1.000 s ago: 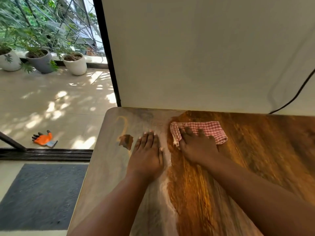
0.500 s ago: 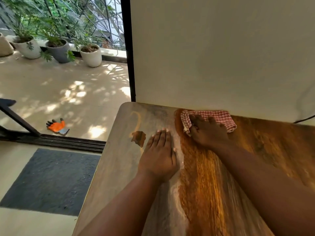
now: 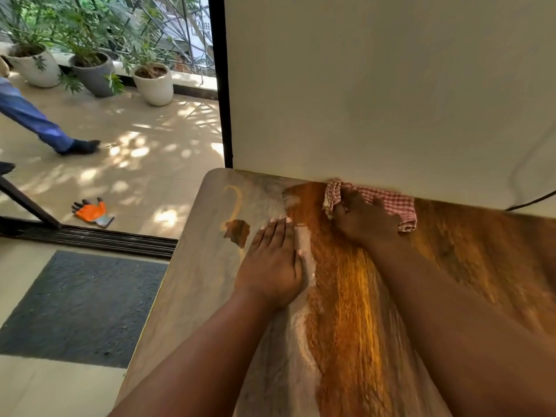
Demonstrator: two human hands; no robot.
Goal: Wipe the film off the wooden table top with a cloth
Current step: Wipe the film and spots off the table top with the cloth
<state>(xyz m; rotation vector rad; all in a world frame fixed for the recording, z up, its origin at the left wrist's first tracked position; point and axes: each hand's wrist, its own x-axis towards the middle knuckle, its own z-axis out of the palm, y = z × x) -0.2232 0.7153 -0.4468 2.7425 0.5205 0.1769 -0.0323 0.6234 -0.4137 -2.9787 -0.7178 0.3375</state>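
The wooden table top [image 3: 466, 254] shows warm orange grain on its right part, while a dull grey film [image 3: 207, 266] covers the left strip. A red-and-white checked cloth [image 3: 388, 201] lies bunched against the white wall at the table's far edge. My right hand [image 3: 364, 224] presses down on the cloth and grips its near side. My left hand [image 3: 270, 263] lies flat, fingers together, on the border between the film and the bare wood. A small bare patch [image 3: 237, 231] shows in the film just left of those fingers.
A white wall [image 3: 376, 85] stands right behind the table. To the left, a black door frame [image 3: 221, 85] opens onto a tiled patio with potted plants [image 3: 153, 82], an orange glove [image 3: 91, 212] and another person's leg [image 3: 33, 121]. A dark mat [image 3: 81, 305] lies below the table's left edge.
My right hand has pushed the cloth away from me until it touches the wall. My left hand stays flat in the same spot. A person's leg has come into view on the patio.
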